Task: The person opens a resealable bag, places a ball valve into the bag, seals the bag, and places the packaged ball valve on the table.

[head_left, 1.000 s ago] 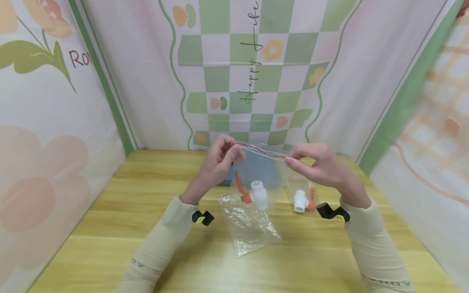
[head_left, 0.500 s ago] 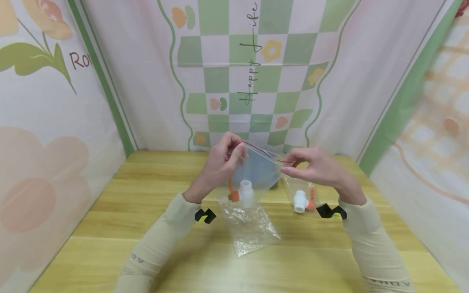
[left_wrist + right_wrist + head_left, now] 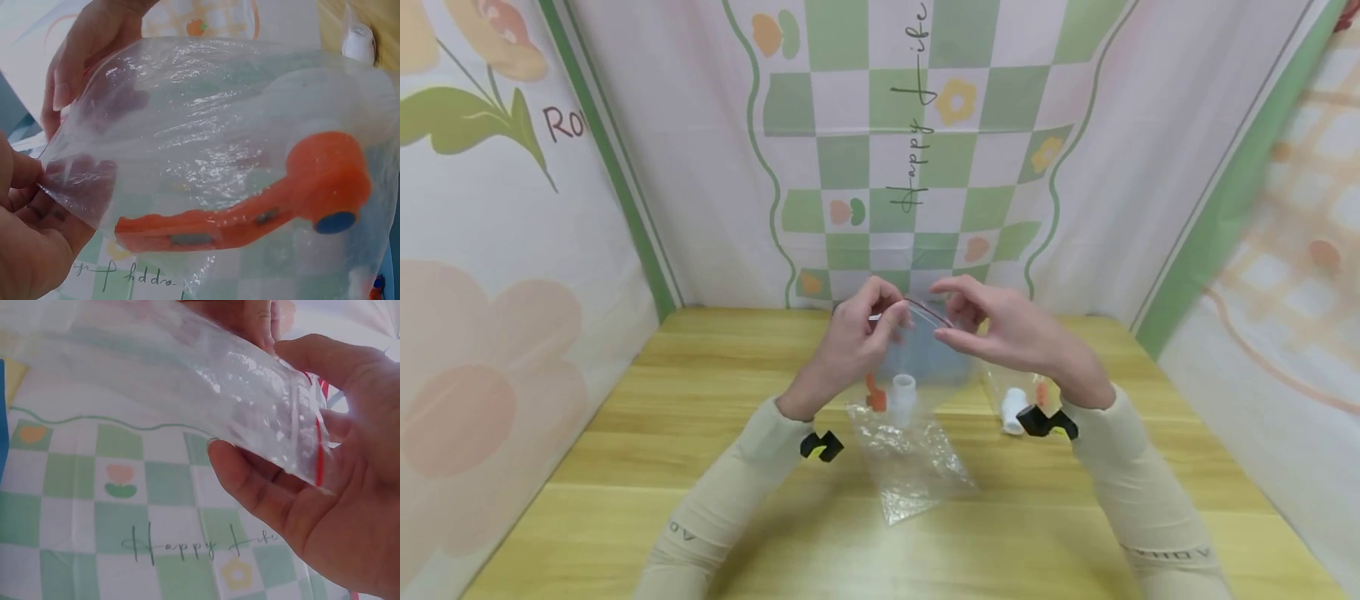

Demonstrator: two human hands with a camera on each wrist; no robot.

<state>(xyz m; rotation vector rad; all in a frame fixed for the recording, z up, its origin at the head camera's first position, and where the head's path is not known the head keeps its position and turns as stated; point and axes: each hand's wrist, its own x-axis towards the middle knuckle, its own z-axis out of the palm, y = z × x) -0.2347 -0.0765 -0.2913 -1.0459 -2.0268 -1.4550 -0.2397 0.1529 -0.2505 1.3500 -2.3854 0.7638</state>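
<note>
A clear zip bag (image 3: 928,333) with a red line along its mouth hangs above the table. Inside it is a white ball valve (image 3: 904,398) with an orange lever handle (image 3: 206,228). My left hand (image 3: 861,329) pinches one top corner of the bag between thumb and fingers. Around the other end of the bag's mouth, my right hand (image 3: 1000,321) has its thumb and index finger spread apart; in the right wrist view its fingers lie along the bag's edge without a visible pinch. Below, a flat clear bag (image 3: 913,467) lies on the table.
A second bagged white valve (image 3: 1013,410) lies on the wooden table (image 3: 700,433) to the right, partly behind my right wrist. Something blue (image 3: 951,358) stands behind the held bag, its shape mostly hidden. Printed cloth walls (image 3: 842,150) enclose the table's back and sides.
The right hand has moved left along the bag's mouth towards the left hand, and its thumb and index finger have parted. The bagged valve has swung slightly left.
</note>
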